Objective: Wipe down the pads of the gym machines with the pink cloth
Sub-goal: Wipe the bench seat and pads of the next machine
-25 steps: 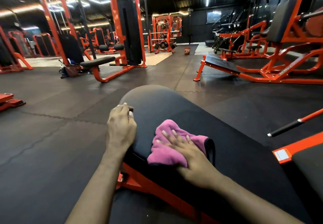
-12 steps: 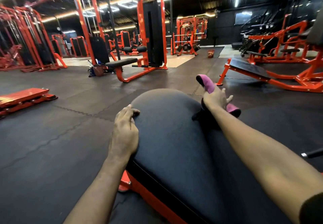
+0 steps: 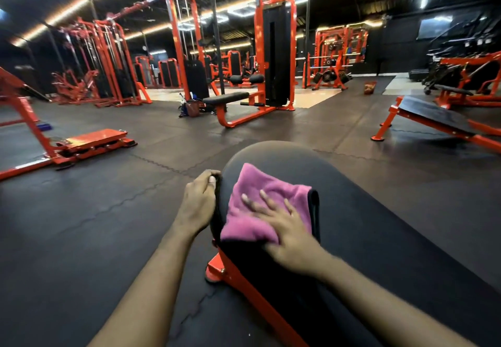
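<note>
**Now: pink cloth pressed flat near the rounded end of a bench pad**

The pink cloth (image 3: 260, 205) lies folded on the black pad (image 3: 379, 238), near its rounded far end and toward its left side. It is about as broad as it is long, with one corner pointing toward that far end. Its nap is soft and rumpled, and a dark band runs down its right edge.

The pad's long axis runs from near right to far centre. The right hand (image 3: 287, 227) rests palm-down on the cloth's near half, fingers straight and spread, grasping nothing. It covers the cloth's near right corner. The left hand (image 3: 198, 205) clenches the pad's left edge, fingers curled over the side.

An orange frame (image 3: 244, 287) carries the pad above the dark floor mats (image 3: 95, 224). Well apart stand a low orange platform (image 3: 95, 139) at left, a flat bench (image 3: 226, 97) beside a tall cable machine (image 3: 273, 56) ahead, and an inclined board (image 3: 433, 115) at right.
</note>
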Tool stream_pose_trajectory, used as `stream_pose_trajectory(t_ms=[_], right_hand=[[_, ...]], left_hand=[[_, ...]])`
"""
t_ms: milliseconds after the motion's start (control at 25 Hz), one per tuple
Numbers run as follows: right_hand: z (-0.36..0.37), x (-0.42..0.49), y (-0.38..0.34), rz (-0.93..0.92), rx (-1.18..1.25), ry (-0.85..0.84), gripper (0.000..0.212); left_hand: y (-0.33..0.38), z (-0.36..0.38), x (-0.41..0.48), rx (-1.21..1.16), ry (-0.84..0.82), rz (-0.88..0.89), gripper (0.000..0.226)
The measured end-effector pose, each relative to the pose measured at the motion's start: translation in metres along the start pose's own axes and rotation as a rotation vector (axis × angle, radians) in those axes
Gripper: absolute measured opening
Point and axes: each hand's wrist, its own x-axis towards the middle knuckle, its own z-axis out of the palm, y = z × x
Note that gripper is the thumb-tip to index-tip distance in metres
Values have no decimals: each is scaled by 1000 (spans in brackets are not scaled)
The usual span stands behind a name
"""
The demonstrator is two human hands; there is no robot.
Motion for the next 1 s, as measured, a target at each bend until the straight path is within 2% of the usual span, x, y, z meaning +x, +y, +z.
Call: stream_pose_trajectory(t_ms=[120,320,400,480,600,760,880,1000], right_hand=[[3,7,-23,-3,-56,-27,78],[-16,120,-11,137,-139,34,65],[-33,150,16,241,-126,72,64],[-48,162,54,411,-66,118,65],[-69,143,113,657,19,239,69],[-84,73,133,816,76,356,47],[-70,35,139,884,101,476,54],[-43,16,149,899,93,502,49]], left_hand=[[-4,-31,-13,49,18,14,29],[15,-41,-27,118,150,56,29],[26,-37,-33,179,115,66,31],[32,-24,-36,236,-18,77,37],[30,-3,-38,374,-216,71,48],[20,2,-36,443,-184,73,52],[25,2,-36,491,-187,76,51],[38,6,-38,630,-143,85,45]])
